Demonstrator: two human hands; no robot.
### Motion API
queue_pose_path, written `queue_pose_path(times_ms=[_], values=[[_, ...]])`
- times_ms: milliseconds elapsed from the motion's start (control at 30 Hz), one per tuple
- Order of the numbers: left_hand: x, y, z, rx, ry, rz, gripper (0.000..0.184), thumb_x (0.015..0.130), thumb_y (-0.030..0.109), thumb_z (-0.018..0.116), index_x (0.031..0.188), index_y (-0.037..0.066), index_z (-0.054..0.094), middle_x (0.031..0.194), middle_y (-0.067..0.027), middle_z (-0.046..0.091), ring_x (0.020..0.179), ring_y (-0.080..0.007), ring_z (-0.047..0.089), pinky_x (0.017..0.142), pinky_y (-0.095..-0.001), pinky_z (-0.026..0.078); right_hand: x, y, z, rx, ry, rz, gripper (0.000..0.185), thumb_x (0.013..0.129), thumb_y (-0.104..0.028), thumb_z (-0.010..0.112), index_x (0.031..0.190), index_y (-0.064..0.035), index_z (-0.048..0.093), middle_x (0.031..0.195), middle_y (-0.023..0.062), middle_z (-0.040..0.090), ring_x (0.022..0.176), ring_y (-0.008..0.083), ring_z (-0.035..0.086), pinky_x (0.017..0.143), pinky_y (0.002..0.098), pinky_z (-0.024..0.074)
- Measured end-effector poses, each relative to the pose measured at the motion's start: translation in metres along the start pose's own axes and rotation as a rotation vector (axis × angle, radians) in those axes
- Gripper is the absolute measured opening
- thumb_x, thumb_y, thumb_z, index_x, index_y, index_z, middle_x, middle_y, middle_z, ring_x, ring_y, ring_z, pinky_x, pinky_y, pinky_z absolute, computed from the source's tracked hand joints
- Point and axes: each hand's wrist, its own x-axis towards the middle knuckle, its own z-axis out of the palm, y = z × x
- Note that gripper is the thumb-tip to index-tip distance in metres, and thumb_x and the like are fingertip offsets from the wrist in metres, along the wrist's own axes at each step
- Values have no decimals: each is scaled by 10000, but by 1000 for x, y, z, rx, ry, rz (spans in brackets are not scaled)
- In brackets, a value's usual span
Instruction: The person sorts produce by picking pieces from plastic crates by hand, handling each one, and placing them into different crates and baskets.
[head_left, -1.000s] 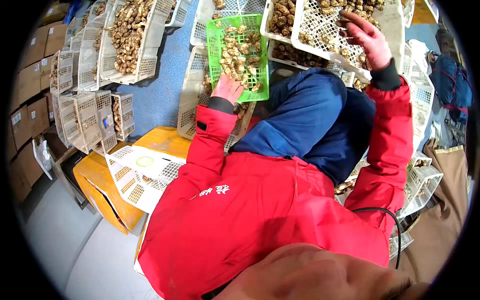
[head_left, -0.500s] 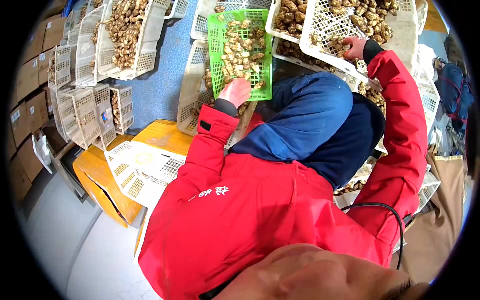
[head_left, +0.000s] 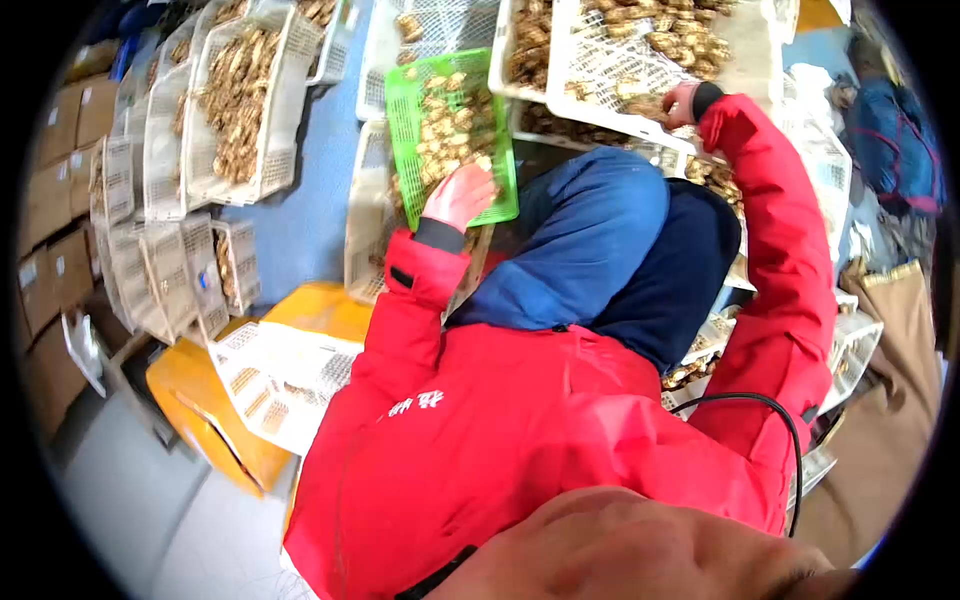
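Head view | head-worn, round field | faces forward and down | red jacket (head_left: 520,430) close, fingers (head_left: 474,184) farther off

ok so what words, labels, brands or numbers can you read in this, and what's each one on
No text is clear enough to quote.
Red cloth jacket: white characters on the chest, too small and blurred to read.
Brown cardboard boxes at the left edge: pale labels, too small to read.
White plastic crate near them: small blue mark, too blurred to tell if it bears text.
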Motion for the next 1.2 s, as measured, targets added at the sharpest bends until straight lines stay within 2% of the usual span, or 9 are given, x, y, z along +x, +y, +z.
queue_pose_path(times_ms=[200,300,400,533,667,700,733,967,1200], values=[[-7,22,59,-20,190,-112,526,877,372,452,1247,7,369,1228,-163,448,1081,-292,464,910,-391,382,5,8,8,258,-52,24,415,645,-322,623,985,-86,638,815,83,656,732,175,613,678,316,483],[-6,28,68,-8,153,-99,469,893,336,430,1222,4,387,1223,-162,452,1082,-284,468,910,-383,388,-21,-5,-15,486,243,36,324,718,-315,643,927,-67,641,747,63,643,677,137,602,630,274,492],[-6,41,89,31,76,-44,428,889,283,454,1206,1,399,1193,-153,477,1059,-275,490,890,-377,406,-45,-6,-23,1439,276,-506,435,810,-353,601,1106,-42,532,973,81,624,842,163,614,705,276,503],[1,62,143,101,-50,3,410,867,249,506,1175,-5,419,1155,-163,501,1002,-262,528,848,-357,438,-92,-55,-21,1786,309,-814,446,849,-286,559,1195,-26,452,1075,82,574,968,168,567,854,315,455],[13,77,187,74,-176,-63,433,869,283,500,1189,7,410,1137,-165,518,932,-253,562,775,-338,474,-116,-117,-15,1843,262,-1015,438,853,-263,551,1175,19,461,1080,82,563,965,157,550,867,286,431],[26,86,190,-196,-467,-219,441,880,312,475,1212,32,401,1125,-162,529,913,-243,568,750,-334,481,-115,-126,-13,1817,242,-994,422,851,-242,549,1170,21,467,1077,79,564,955,150,552,857,274,431],[15,83,196,77,-265,-49,424,889,333,454,1205,52,417,1104,-146,540,878,-221,578,718,-317,483,-113,-134,-10,1792,221,-974,406,849,-221,546,1166,23,473,1073,77,566,945,143,553,847,262,430],[0,91,213,264,69,21,339,887,314,470,1074,36,523,884,-82,590,644,-110,515,566,-253,431,-117,-170,-15,1573,442,-773,362,868,-247,516,1144,-14,519,983,28,586,866,90,535,782,226,422],[1,87,192,30,24,-12,293,907,278,424,1035,35,527,799,-27,566,607,-73,483,542,-222,414,-101,-159,-5,1580,457,-750,374,894,-280,467,1157,-18,514,1006,46,580,886,95,535,810,238,418]])
